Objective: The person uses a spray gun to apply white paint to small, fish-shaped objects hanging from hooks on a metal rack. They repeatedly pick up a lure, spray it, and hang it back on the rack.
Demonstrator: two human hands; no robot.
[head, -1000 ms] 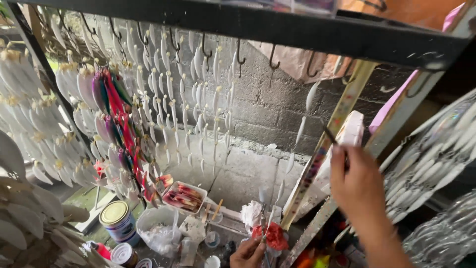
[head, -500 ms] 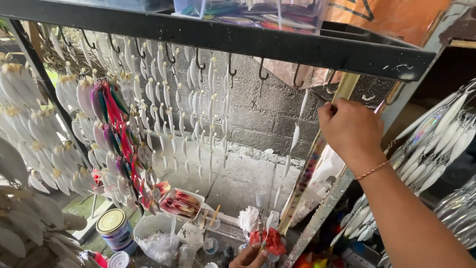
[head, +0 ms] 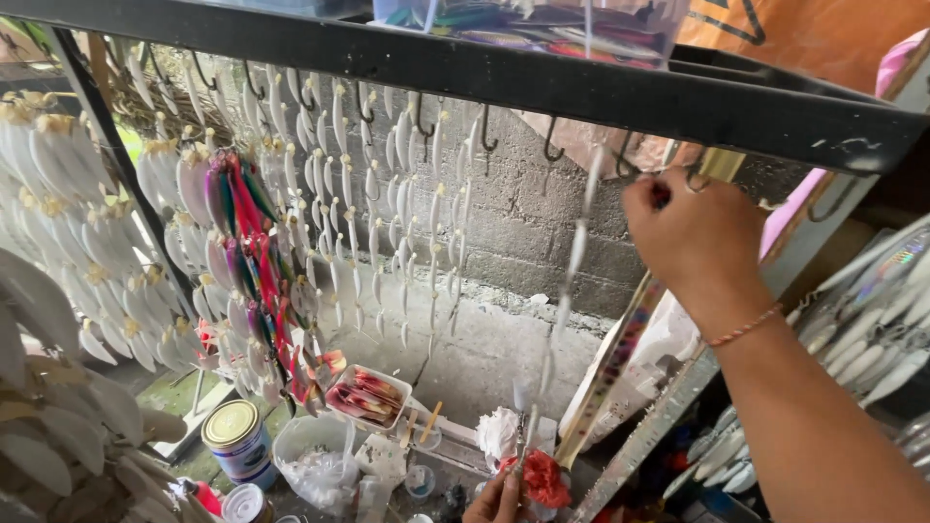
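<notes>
closest to me, at the bottom edge, my left hand (head: pixel 496 502) pinches the lower end of a long string of white leaf-shaped pieces (head: pixel 565 300), fingers closed on it just beside a red rag (head: pixel 545 478) and a crumpled white tissue (head: pixel 499 432). i see only the top of that hand, the rest is cut off by the frame.

around it on the bench i see a paint can with a gold lid (head: pixel 238 442), a white tub holding a clear plastic bag (head: pixel 312 456), and a small white tray of red and pink pieces (head: pixel 365 396).

my right hand (head: pixel 693 237) is raised to the black metal rail (head: pixel 504 73), fingers curled shut around the top end of the same string, right at one of the hooks (head: pixel 695 177) under the rail. the string runs taut from there down to my left hand. a thin red-orange bracelet (head: pixel 742 328) sits on that wrist.

further back, more white strings (head: pixel 378 203) hang from the hooks in rows, with a bunch of coloured strings (head: pixel 254 261) in red, green and purple to the left. behind them is a grey block wall (head: pixel 528 228). on top of the rail stands a clear plastic box (head: pixel 533 24) of coloured bits.
</notes>
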